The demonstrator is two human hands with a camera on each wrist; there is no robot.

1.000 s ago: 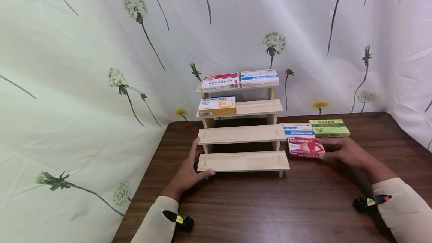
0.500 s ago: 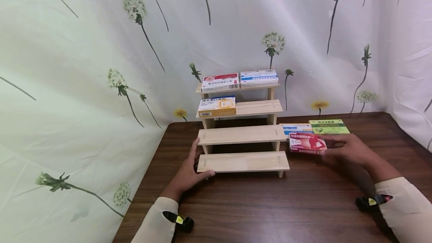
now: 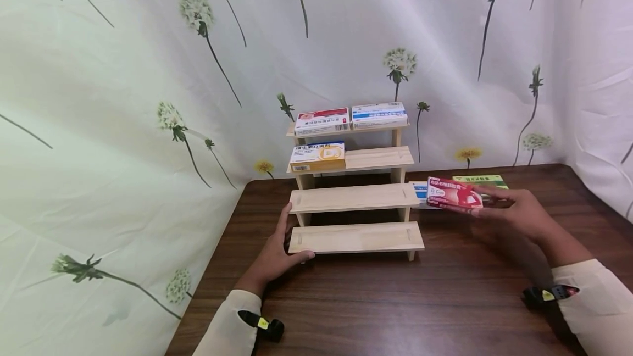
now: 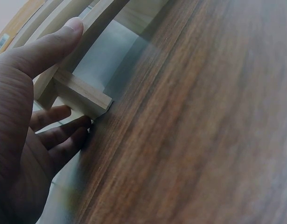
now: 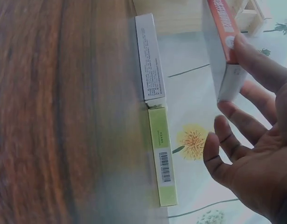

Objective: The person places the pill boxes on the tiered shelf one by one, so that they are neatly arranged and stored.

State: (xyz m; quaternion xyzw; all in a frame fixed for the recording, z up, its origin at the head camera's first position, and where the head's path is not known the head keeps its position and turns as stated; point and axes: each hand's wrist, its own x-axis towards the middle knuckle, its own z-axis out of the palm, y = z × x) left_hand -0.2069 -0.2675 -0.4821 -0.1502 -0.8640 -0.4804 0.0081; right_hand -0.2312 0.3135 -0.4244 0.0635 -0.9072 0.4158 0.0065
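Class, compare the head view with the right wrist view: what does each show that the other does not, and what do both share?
Only the head view shows the left hand and the yellow box.

Only the right wrist view shows the barcode on the green box.

Both show the right hand holding the red box, that green box, the table and at least part of the rack.

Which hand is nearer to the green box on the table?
Right. The right hand, holding the red box, is close to the green box, partly covering it in the head view. The left hand is at the left end of the wooden rack, farther away.
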